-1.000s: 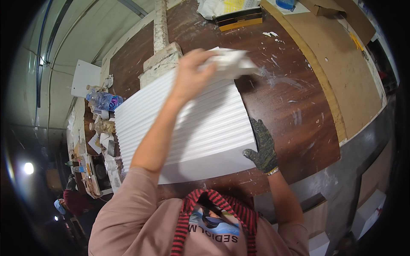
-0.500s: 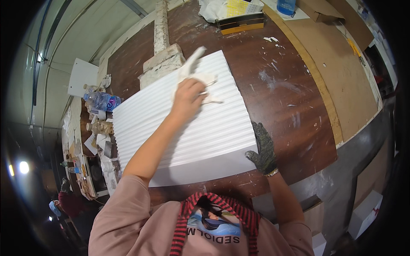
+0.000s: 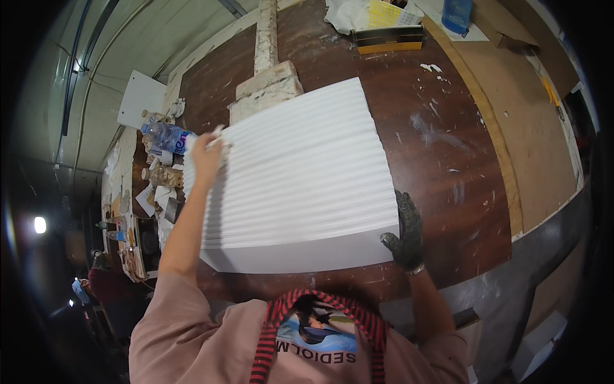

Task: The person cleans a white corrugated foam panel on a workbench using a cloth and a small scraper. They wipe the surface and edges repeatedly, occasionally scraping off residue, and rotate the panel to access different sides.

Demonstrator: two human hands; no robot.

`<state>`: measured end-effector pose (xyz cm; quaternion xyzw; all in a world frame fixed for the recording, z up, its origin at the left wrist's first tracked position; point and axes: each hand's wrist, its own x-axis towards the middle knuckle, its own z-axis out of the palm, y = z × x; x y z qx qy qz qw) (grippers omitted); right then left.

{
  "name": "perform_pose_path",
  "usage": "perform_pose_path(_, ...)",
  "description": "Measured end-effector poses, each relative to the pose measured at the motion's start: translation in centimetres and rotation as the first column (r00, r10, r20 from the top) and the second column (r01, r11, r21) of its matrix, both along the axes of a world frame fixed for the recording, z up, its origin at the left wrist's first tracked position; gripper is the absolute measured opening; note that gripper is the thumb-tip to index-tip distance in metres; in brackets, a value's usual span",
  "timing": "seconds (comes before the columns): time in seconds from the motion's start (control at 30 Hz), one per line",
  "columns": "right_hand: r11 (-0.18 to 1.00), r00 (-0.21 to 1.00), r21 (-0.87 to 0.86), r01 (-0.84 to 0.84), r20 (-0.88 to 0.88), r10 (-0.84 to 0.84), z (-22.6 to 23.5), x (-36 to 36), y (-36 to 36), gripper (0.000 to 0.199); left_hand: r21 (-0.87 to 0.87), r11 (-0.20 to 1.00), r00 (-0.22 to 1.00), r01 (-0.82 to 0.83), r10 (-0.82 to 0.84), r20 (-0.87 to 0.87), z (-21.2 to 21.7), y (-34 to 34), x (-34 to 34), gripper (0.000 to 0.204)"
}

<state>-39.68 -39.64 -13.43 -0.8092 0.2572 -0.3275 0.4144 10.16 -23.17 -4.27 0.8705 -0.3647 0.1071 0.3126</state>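
A large white ribbed panel [image 3: 300, 173] lies flat on the dark brown worktable [image 3: 441, 160]. My bare left hand [image 3: 206, 159] is at the panel's far left edge, closed on a small white rag [image 3: 218, 134] that sticks up above the fingers. My right hand [image 3: 405, 233], in a dark glove, grips the panel's near right corner with its fingers curled over the edge. My pink sleeves and a red-and-black striped strap fill the lower edge.
A rough plaster block with a post [image 3: 265, 89] stands behind the panel. To the left are a water bottle [image 3: 164, 136], a white board [image 3: 141, 97] and small clutter. A black-and-yellow box [image 3: 389, 38] and a blue container [image 3: 457, 13] sit at the back. Another person [image 3: 102, 281] is at lower left.
My left hand has swept with the rag from the panel's far right corner across its top to the far left edge. My gloved right hand has stayed on the near right corner.
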Motion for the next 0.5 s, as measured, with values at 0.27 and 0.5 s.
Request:
perform_pose_path(0.27, 1.000, 1.000, 0.001, 0.014, -0.025, -0.014, 0.3, -0.2, 0.1, 0.089, -0.027, 0.735, 0.731, 0.678, -0.677, -0.089, -0.8, -29.8, -20.0, 0.013)
perform_pose_path(0.5, 1.000, 1.000, 0.000, 0.018, -0.022, -0.018, -0.1, -0.2, 0.1, 0.086, -0.269, 0.571, 0.609, 0.775, -0.790, 0.078, 2.2, -34.8, -23.0, 0.018)
